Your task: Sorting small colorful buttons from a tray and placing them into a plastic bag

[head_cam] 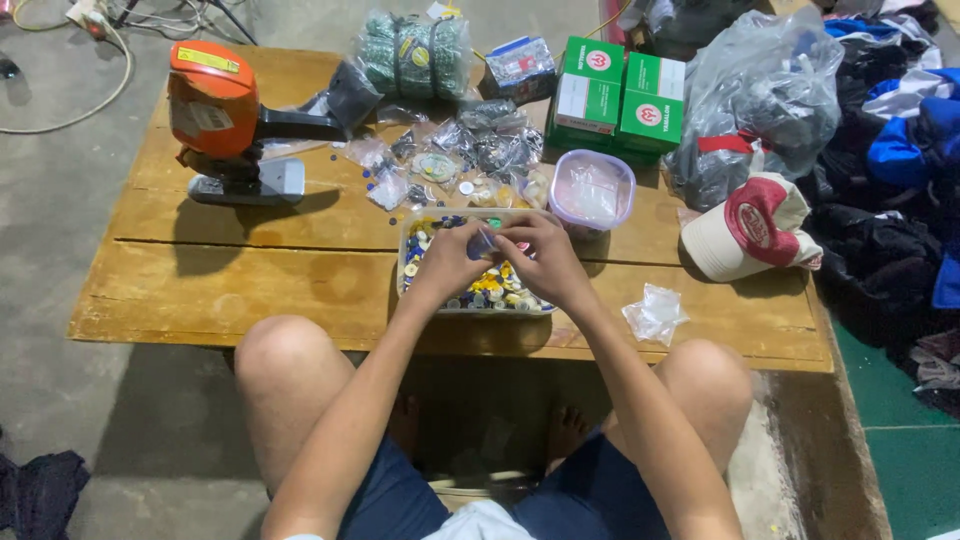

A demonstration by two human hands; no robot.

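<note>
**Buttons in the tray, both hands busy on one small piece**

Buttons are the story, a mixed heap of yellow, blue and white pieces filling a clear rectangular tray near the front middle of the low wooden table. Both hands meet right above it.

Start with the big items. Far left stands an orange hand press with a dark lever, its grey base flat on the boards and nothing under it that I can make out. Far right, a bulging grey plastic bag sits beside two green cartons. Between those, at the far edge, lies a bundle of greenish rolls in clear wrap. A red-and-cream cap rests at the right, just in front of the bag.

Now smaller. A round tub with a lilac rim sits just beyond the tray on its right side. A scatter of little clear packets spreads between the press and that tub, some opened, some looking full. One crumpled empty packet lies alone near the right front edge.

And the hands. The left hand is curled, fingertips pinched toward a small bluish piece. The right hand closes in from the other side, its fingertips on the same piece, held just above the tray.

My read on progress: the tray is well filled, so plenty has been emptied into it, yet many packets beyond remain unopened. Somewhere mid-way, I judge.
</note>
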